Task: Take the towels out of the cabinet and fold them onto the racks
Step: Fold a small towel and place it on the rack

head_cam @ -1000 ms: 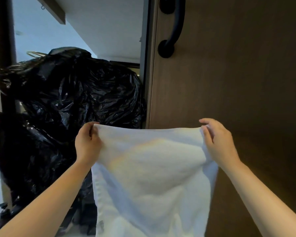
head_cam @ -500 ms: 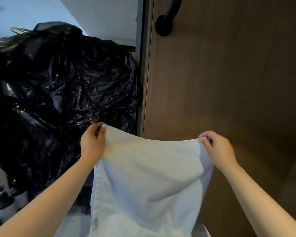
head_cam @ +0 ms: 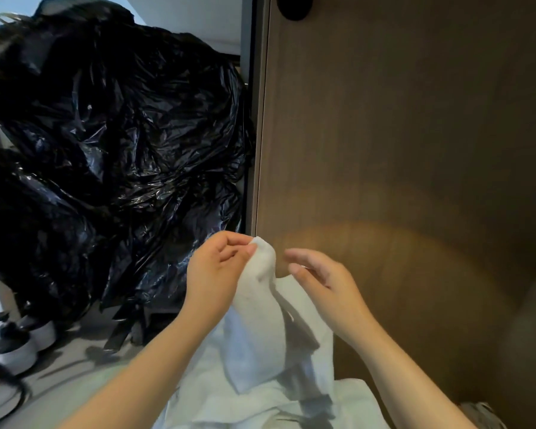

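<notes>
- The left hand (head_cam: 220, 270) held the white towel (head_cam: 260, 320) by its top, in the air in front of the person, low in the middle of the view.
- Its grip was clamped on the cloth. Thumb and fingertips pinched the bunched upper end, which stood up as a rounded peak just above the fingers.
- From that pinch the towel hung down in folds between the two forearms. It ran into more white cloth (head_cam: 260, 407) at the lower edge of the view, and I could not tell whether that was the same towel or another.
- The right hand (head_cam: 322, 283) was just beside the peak, on its right, with the fingers pointing toward the left hand.
- Its grip was apart. The fingers were loosely bent and spread, thumb and forefinger clear of each other, with nothing seen held between them.
- The towel's edge passed under this hand, but I could not tell if the two touched.
- Behind both hands stood a brown wooden door (head_cam: 415, 134), upright, with a round black handle mount (head_cam: 293, 7) at the top edge of the view.
- Left of the door's edge, crumpled black plastic bags (head_cam: 106, 150) were heaped high and reached down toward the floor (head_cam: 75, 376).
- On the floor near the lower left corner lay rounded grey objects (head_cam: 19, 348), too blurred to name.
</notes>
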{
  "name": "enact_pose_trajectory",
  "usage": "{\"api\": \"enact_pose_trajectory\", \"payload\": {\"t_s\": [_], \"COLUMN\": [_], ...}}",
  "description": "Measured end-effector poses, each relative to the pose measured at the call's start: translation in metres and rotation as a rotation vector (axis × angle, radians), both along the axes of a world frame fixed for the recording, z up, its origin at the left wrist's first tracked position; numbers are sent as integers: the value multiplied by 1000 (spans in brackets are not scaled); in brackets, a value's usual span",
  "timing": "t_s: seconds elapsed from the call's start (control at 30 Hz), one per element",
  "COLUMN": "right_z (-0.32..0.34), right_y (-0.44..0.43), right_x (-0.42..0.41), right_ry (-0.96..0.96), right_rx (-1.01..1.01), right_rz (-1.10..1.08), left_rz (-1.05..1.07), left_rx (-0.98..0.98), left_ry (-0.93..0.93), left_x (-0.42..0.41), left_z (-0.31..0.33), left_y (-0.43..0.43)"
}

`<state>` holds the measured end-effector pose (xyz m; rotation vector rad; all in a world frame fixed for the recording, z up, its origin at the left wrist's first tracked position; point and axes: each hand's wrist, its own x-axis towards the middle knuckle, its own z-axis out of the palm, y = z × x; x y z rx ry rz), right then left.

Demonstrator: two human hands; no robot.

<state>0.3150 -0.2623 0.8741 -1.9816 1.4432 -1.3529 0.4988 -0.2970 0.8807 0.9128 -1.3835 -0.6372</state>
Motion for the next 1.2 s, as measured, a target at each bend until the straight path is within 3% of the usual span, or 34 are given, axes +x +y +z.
{"api": "enact_pose_trajectory", "payload": {"t_s": [0.17, 0.5, 0.7, 1.2], "right_z": [-1, -8, -2, 26], "right_y": [4, 0, 2, -2], "right_x": [15, 12, 9, -17], "right_ry": [-128, -141, -43, -128], "right_rx": [15, -69, -42, -238], "right_rz": [116, 18, 128, -131], "left_rz": [-185, -73, -49, -97], "left_rx": [-4, 78, 41, 68], "left_ry": [58, -79, -124, -392], "left_x": [-5, 1, 1, 3], "left_z": [-7, -37, -39, -62], "left_y": [19, 41, 46, 32]}}
